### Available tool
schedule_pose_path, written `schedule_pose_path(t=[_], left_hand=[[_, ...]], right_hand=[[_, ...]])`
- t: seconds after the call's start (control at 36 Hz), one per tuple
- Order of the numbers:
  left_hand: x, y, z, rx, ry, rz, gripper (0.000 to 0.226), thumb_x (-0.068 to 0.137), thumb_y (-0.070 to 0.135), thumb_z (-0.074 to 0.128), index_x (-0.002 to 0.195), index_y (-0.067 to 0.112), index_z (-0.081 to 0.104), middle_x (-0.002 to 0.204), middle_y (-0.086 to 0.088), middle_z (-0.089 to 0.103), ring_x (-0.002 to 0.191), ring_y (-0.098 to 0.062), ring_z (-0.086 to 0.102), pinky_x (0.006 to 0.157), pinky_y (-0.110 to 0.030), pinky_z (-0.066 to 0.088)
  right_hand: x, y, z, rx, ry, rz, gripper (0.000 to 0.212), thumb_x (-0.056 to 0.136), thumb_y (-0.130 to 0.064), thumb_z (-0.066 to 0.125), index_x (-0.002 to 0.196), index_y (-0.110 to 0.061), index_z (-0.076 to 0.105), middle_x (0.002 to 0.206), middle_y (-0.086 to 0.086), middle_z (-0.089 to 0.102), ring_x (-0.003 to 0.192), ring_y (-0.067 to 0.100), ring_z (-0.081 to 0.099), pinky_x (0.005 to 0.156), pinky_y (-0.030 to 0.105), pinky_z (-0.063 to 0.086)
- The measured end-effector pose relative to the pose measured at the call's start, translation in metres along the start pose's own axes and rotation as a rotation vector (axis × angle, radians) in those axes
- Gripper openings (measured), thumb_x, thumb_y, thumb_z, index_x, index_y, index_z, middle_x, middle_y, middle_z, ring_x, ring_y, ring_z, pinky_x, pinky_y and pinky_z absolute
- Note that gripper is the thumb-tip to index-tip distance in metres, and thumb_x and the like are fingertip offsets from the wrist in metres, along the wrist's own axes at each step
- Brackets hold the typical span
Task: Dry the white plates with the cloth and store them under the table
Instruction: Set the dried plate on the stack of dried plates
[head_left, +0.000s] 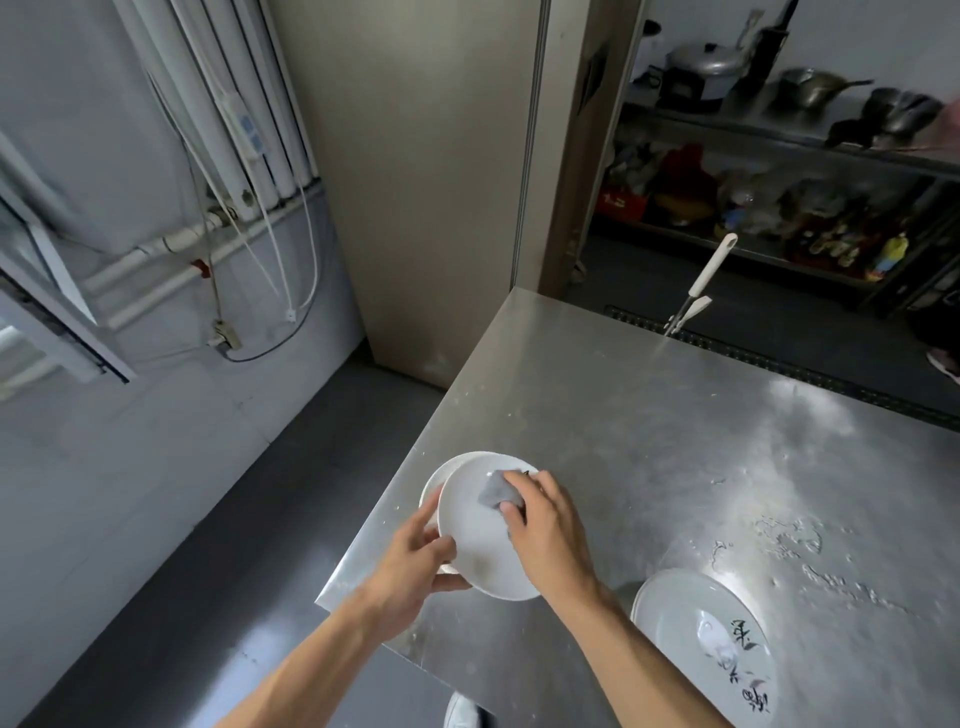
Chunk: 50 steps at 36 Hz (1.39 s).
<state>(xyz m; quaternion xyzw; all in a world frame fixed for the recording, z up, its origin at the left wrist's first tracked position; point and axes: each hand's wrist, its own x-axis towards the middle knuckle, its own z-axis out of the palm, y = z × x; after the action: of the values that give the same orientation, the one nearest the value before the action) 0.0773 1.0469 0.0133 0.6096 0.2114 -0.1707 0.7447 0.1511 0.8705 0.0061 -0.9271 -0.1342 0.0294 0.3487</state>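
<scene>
White plate (475, 540): gripped at its near-left rim by left hand (415, 561); grey cloth (496, 491) pressed onto it under curled right hand (545, 525).

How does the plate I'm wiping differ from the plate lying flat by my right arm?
The wiped plate is plain white; the flat plate has dark painted markings. The left hand holds the wiped plate tilted; the flat plate lies on the steel table. The right hand holds the grey cloth against the wiped plate, not the flat plate. Both are round and white.
</scene>
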Motion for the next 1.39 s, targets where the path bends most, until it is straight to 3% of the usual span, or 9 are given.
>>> schedule_pose_path(t=[0.17, 0.36, 0.56, 0.69, 0.89, 1.0, 1.08, 1.25, 1.39], left_hand=[[-0.004, 0.012, 0.003, -0.07, -0.004, 0.099, 0.073, 0.1, -0.009, 0.044, 0.148, 0.045, 0.053, 0.13, -0.018, 0.072, 0.119, -0.039, 0.07, 0.094, -0.056, 0.06], [-0.017, 0.007, 0.006, -0.044, -0.016, 0.06, 0.08, 0.084, 0.003, 0.049, 0.149, 0.049, 0.05, 0.127, -0.012, 0.073, 0.115, -0.034, 0.072, 0.085, -0.05, 0.063], [-0.025, 0.014, 0.015, -0.052, -0.025, 0.113, 0.076, 0.099, -0.01, 0.037, 0.149, 0.045, 0.051, 0.13, -0.017, 0.072, 0.118, -0.04, 0.07, 0.092, -0.059, 0.06], [-0.037, 0.014, 0.008, -0.061, 0.02, 0.119, 0.087, 0.089, -0.012, 0.046, 0.145, 0.055, 0.051, 0.125, -0.009, 0.073, 0.11, -0.038, 0.073, 0.081, -0.059, 0.063], [-0.047, 0.023, 0.026, -0.056, -0.047, 0.137, 0.089, 0.074, 0.002, 0.049, 0.144, 0.056, 0.053, 0.127, -0.008, 0.071, 0.102, -0.029, 0.073, 0.077, -0.049, 0.062], [-0.052, 0.029, 0.018, -0.022, -0.048, 0.166, 0.091, 0.074, 0.003, 0.052, 0.147, 0.057, 0.048, 0.13, -0.003, 0.071, 0.108, -0.034, 0.073, 0.078, -0.055, 0.063], [-0.055, 0.027, 0.03, -0.004, -0.076, 0.166, 0.09, 0.075, 0.002, 0.051, 0.146, 0.057, 0.049, 0.129, -0.005, 0.071, 0.108, -0.034, 0.073, 0.078, -0.055, 0.063], [-0.059, 0.031, 0.024, -0.121, 0.049, 0.204, 0.09, 0.071, 0.002, 0.049, 0.142, 0.058, 0.054, 0.125, -0.003, 0.073, 0.103, -0.028, 0.075, 0.076, -0.051, 0.063], [-0.06, 0.026, 0.051, -0.149, 0.062, 0.274, 0.093, 0.075, -0.001, 0.051, 0.151, 0.053, 0.043, 0.138, -0.003, 0.066, 0.118, -0.035, 0.069, 0.083, -0.062, 0.061]], right_hand=[[-0.01, -0.008, -0.01, -0.026, -0.245, -0.316, 0.034, 0.09, -0.013, 0.065, 0.121, -0.025, 0.069, 0.11, -0.007, 0.056, 0.104, 0.014, 0.057, 0.093, 0.026, 0.048], [0.006, -0.003, -0.031, -0.118, -0.11, -0.14, 0.035, 0.094, -0.008, 0.06, 0.127, -0.016, 0.068, 0.117, 0.003, 0.058, 0.11, 0.025, 0.057, 0.095, 0.034, 0.047], [-0.016, -0.023, -0.041, -0.104, -0.177, -0.47, 0.032, 0.09, -0.011, 0.061, 0.119, -0.024, 0.07, 0.113, -0.006, 0.061, 0.099, 0.019, 0.056, 0.092, 0.029, 0.047], [-0.009, 0.003, -0.068, -0.195, -0.045, -0.376, 0.034, 0.082, 0.002, 0.069, 0.109, -0.017, 0.074, 0.101, -0.001, 0.062, 0.087, 0.026, 0.058, 0.076, 0.041, 0.055], [0.007, -0.023, -0.074, -0.244, -0.016, -0.543, 0.047, 0.079, 0.001, 0.047, 0.113, -0.023, 0.069, 0.106, -0.004, 0.059, 0.087, 0.021, 0.051, 0.079, 0.029, 0.047], [0.003, -0.001, -0.086, -0.228, -0.014, -0.44, 0.043, 0.071, 0.007, 0.062, 0.104, -0.02, 0.072, 0.101, -0.004, 0.059, 0.082, 0.022, 0.051, 0.071, 0.038, 0.053], [0.001, -0.017, -0.085, -0.245, -0.075, -0.441, 0.06, 0.06, 0.006, 0.078, 0.112, -0.022, 0.068, 0.104, -0.006, 0.056, 0.084, 0.02, 0.048, 0.071, 0.036, 0.053], [-0.007, 0.006, -0.098, -0.222, 0.054, -0.378, 0.048, 0.075, 0.011, 0.068, 0.11, -0.021, 0.076, 0.1, -0.004, 0.061, 0.082, 0.024, 0.05, 0.073, 0.04, 0.054], [-0.008, 0.003, -0.084, 0.042, 0.099, -0.16, 0.039, 0.085, 0.009, 0.06, 0.107, -0.019, 0.076, 0.105, -0.003, 0.05, 0.093, 0.02, 0.051, 0.081, 0.017, 0.044]])
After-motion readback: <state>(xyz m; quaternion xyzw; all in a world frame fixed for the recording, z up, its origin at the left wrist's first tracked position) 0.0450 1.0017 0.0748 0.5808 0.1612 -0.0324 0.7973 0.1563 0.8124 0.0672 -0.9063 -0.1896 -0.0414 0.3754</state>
